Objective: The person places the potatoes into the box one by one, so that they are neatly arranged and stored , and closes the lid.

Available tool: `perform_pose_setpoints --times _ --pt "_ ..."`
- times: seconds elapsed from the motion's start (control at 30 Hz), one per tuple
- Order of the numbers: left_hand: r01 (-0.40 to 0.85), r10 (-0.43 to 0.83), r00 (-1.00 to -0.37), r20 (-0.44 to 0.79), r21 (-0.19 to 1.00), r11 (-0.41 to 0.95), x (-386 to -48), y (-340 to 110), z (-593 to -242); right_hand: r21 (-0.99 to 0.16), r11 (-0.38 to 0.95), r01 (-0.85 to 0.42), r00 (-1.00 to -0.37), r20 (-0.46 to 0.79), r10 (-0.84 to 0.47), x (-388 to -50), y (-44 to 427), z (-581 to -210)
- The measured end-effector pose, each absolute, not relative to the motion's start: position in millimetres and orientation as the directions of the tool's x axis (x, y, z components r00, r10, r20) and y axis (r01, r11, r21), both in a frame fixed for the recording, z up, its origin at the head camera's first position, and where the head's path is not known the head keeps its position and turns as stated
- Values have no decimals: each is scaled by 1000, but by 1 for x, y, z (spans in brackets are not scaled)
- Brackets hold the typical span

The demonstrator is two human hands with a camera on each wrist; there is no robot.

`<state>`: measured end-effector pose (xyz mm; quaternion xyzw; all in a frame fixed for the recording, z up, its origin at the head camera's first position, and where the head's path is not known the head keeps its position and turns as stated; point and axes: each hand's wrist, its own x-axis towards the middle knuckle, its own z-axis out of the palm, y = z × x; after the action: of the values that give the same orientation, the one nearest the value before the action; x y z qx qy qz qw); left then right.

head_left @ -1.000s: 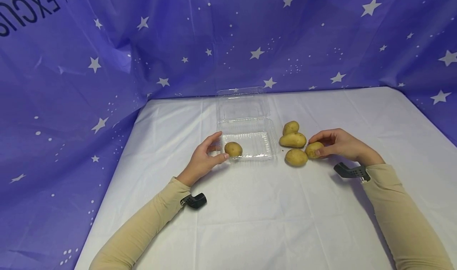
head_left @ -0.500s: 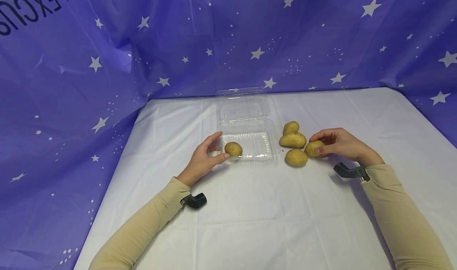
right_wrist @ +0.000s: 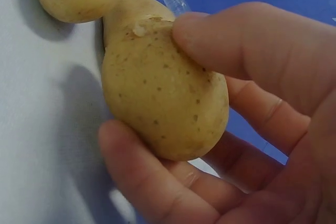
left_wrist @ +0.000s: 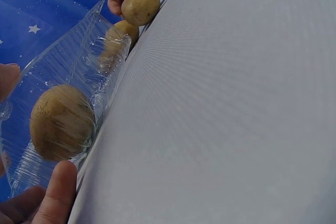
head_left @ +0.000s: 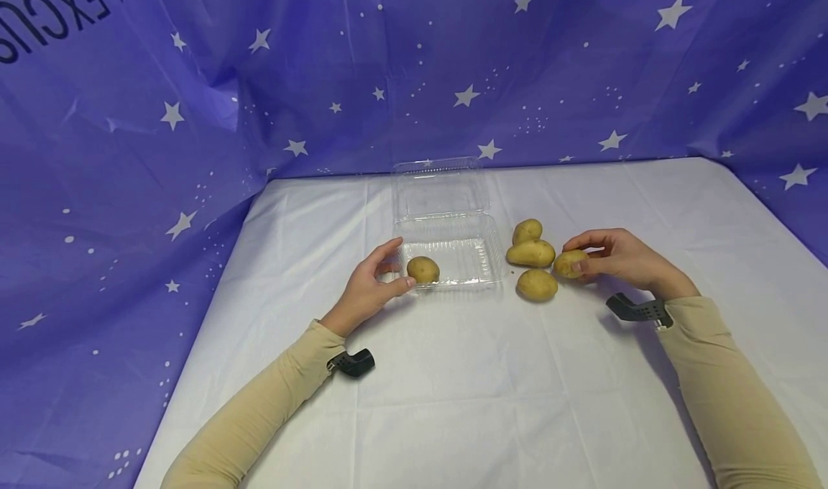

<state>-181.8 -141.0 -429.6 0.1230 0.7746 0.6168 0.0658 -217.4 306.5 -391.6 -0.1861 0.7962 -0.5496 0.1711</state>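
A clear plastic clamshell container (head_left: 456, 255) lies with its lid (head_left: 442, 190) folded back. Inside, at its front left corner, sits one potato (head_left: 423, 270). My left hand (head_left: 366, 288) holds that corner, thumb at the front wall and fingers along the left side. To the container's right, my right hand (head_left: 617, 261) pinches a potato (right_wrist: 165, 85) between thumb and fingers. Just left of it are a long potato (head_left: 530, 254), a round potato (head_left: 537, 285) nearer me, and a small potato (head_left: 527, 231) behind. The left wrist view shows the boxed potato (left_wrist: 62, 123) through the plastic.
A white cloth covers the table (head_left: 453, 403). A blue curtain (head_left: 563, 65) with white stars hangs behind it and along the left side. Black wrist mounts (head_left: 637, 309) stick out from both sleeves.
My right hand has shifted slightly up and turned the potato a little in its grip. The left hand and the container have stayed put.
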Motion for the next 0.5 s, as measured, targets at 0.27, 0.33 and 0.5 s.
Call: perform_pose_setpoints --times 0.27,0.33,0.5 --pt "117 268 -962 56 969 218 -182 -140 -428 -934 336 -118 -879 -60 -474 -219 309 -383" --pt "120 268 -962 59 969 218 -183 -140 -428 -941 315 -121 -881 -45 -472 -219 309 -381" --pt "124 267 -962 62 968 220 -184 -141 -432 -954 274 -125 -880 -21 -474 -220 307 -378"
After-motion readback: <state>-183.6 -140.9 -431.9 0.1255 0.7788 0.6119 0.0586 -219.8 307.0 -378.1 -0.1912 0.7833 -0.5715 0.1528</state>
